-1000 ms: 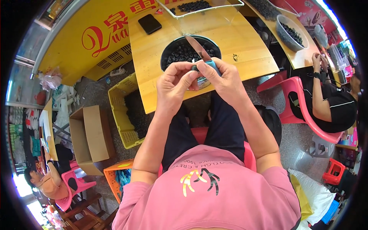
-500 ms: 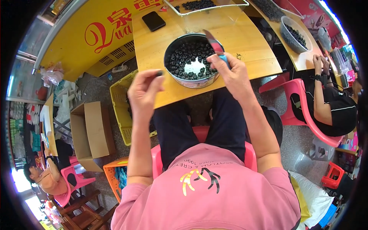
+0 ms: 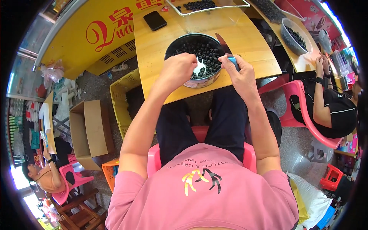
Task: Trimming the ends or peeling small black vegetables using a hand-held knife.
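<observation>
A round tin (image 3: pixel 199 82) with a dark inside stands near the table's front edge. Many small dark, round, bead-like pieces (image 3: pixel 209 57) lie in it, around a bare whitish patch of its bottom. Over the tin's left half is my left hand (image 3: pixel 178 71), its fingers bent together and pointing down; whatever the fingertips hold is hidden. My right hand (image 3: pixel 242 76), at the tin's right rim, grips a knife (image 3: pixel 224 45) by its blue handle. The blade points up and to the left, above the rim.
The wooden table (image 3: pixel 253 50) bears a black phone (image 3: pixel 155 20) and a white-rimmed tray (image 3: pixel 214 9) with more dark pieces. A yellow crate (image 3: pixel 117 103) and a cardboard box (image 3: pixel 97 126) stand left. At right, a person (image 3: pixel 326 103) sits near a clear bowl (image 3: pixel 285 36) of dark pieces.
My left hand has moved right, from beside the tin with a dark round piece in its pinch, to over the tin. My right hand and the knife have shifted slightly right and down.
</observation>
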`<state>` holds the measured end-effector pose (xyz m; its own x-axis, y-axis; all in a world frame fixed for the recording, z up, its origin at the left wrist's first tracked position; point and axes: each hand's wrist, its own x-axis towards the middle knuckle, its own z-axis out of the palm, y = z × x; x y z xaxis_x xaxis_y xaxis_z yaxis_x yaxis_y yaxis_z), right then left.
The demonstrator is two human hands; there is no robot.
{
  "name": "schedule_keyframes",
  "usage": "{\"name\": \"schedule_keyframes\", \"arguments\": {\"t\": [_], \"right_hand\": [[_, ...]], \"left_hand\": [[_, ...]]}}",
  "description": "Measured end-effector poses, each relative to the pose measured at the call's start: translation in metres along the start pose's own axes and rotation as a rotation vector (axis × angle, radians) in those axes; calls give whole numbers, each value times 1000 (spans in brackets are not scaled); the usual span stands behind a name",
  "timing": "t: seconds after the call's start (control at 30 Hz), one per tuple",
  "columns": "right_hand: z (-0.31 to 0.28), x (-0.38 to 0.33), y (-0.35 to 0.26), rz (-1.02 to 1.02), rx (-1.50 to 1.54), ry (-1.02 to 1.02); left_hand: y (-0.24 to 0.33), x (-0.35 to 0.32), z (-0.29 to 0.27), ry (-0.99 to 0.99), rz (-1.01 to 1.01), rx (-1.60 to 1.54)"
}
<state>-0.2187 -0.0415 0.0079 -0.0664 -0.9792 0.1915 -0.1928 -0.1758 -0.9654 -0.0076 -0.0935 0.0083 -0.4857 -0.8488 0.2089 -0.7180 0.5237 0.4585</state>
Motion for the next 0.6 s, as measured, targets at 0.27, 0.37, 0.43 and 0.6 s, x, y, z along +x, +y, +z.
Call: {"name": "schedule_keyframes", "arguments": {"t": [0.27,0.37,0.43,0.6], "right_hand": [[-13,-8,-8,6,-53,20],[-11,-6,-5,10,-29,3],[-8,-5,-2,9,-15,-10],[2,-4,-6,34,99,-68]], "left_hand": [[-6,41,27,-348,37,195],[-10,34,25,-175,72,128],[-9,32,19,-181,-105,-1],[-14,28,19,-201,-18,120]]}}
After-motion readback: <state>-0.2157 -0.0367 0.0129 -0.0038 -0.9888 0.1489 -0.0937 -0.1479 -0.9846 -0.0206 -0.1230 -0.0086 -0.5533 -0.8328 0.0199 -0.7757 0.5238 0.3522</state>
